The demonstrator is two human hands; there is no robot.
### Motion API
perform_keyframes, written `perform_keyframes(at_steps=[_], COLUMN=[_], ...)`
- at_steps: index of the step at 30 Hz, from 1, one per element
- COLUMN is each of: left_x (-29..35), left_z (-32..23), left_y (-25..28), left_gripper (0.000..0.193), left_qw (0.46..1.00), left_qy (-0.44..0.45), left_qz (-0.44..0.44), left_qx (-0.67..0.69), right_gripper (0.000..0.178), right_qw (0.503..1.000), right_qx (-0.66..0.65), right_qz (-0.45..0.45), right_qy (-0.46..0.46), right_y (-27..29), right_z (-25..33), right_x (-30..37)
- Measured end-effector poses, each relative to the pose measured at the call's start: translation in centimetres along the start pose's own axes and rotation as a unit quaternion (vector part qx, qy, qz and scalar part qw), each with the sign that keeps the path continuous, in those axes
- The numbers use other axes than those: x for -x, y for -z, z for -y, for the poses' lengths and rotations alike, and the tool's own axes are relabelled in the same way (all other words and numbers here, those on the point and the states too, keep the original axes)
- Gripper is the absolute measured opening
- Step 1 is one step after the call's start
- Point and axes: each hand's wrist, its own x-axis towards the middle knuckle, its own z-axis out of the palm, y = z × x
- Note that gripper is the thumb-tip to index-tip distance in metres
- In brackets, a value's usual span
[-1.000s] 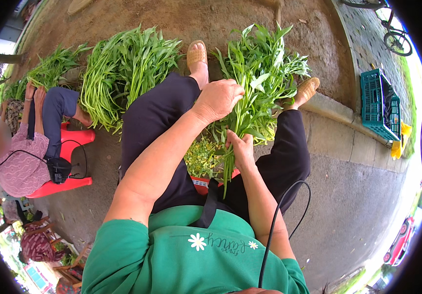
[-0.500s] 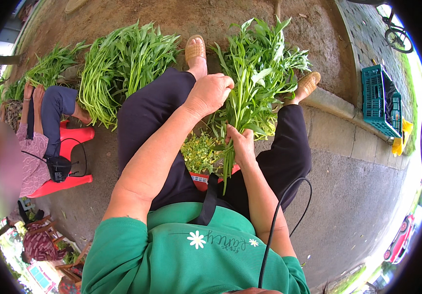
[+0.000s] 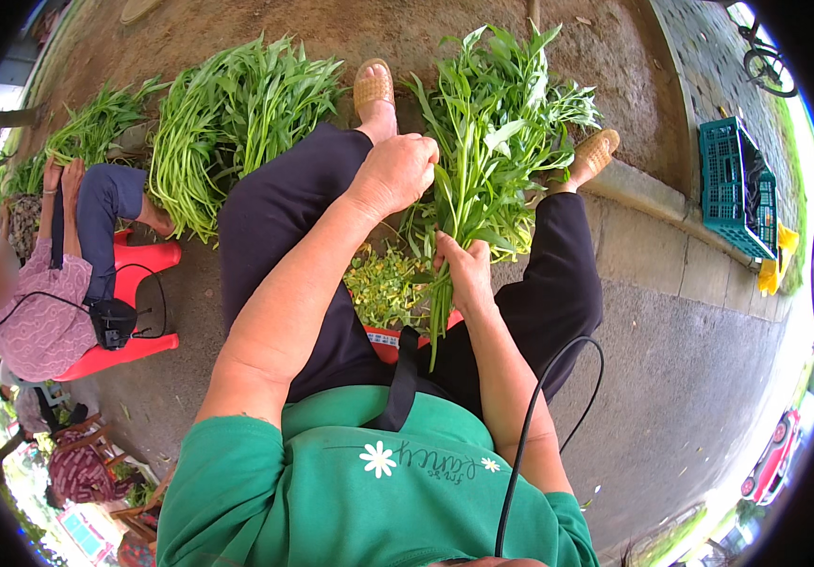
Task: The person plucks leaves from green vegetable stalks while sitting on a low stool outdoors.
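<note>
In the head view, my right hand [image 3: 464,271] is closed round the stems of a bunch of water spinach [image 3: 464,210], held upright between my knees with its leaves pointing away from me. Cut stem ends stick out below the fist, toward my lap. My left hand [image 3: 395,174] is a closed fist just left of the bunch, its back toward me. The curled fingers hide whatever it may hold. Behind the bunch lies a bigger heap of water spinach [image 3: 563,123]. Yellowish-green picked leaves [image 3: 383,286] lie in a pile below my hands.
Another heap of water spinach [image 3: 237,128] lies left of my left foot. At the far left a person [image 3: 43,302] sits on a red plastic stool [image 3: 147,352], hands at more greens [image 3: 95,128]. A teal crate [image 3: 723,180] stands on the right by the kerb [image 3: 652,198].
My left fist has shifted slightly left and toward me. My right hand keeps its grip on the bunch and has moved up a little. The person at the left has moved their head.
</note>
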Motion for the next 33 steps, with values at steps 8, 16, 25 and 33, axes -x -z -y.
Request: perform_keyframes(at_steps=[8, 16, 25, 33], left_x=[-0.08, -0.12, -0.31, 0.35], left_z=[0.05, -0.14, 0.00, 0.70], left_y=[0.15, -0.02, 0.29, 0.69], left_gripper=[0.011, 0.010, 0.007, 0.006], left_qw=[0.997, 0.996, 0.992, 0.996], left_qy=[-0.043, -0.021, 0.045, 0.078], left_qz=[-0.052, -0.082, -0.079, -0.003], left_qx=[-0.028, 0.009, 0.089, 0.049], right_gripper=[0.016, 0.016, 0.012, 0.014], right_qw=[1.000, 1.000, 1.000, 1.000], right_qx=[-0.004, -0.003, -0.003, -0.004], right_qz=[0.002, 0.007, 0.019, 0.003], right_qy=[0.005, -0.001, -0.009, -0.003], right_y=[-0.04, 0.25, 0.25, 0.34], right_z=[-0.01, -0.51, -0.09, -0.47], right_x=[-0.10, -0.32, -0.23, -0.27])
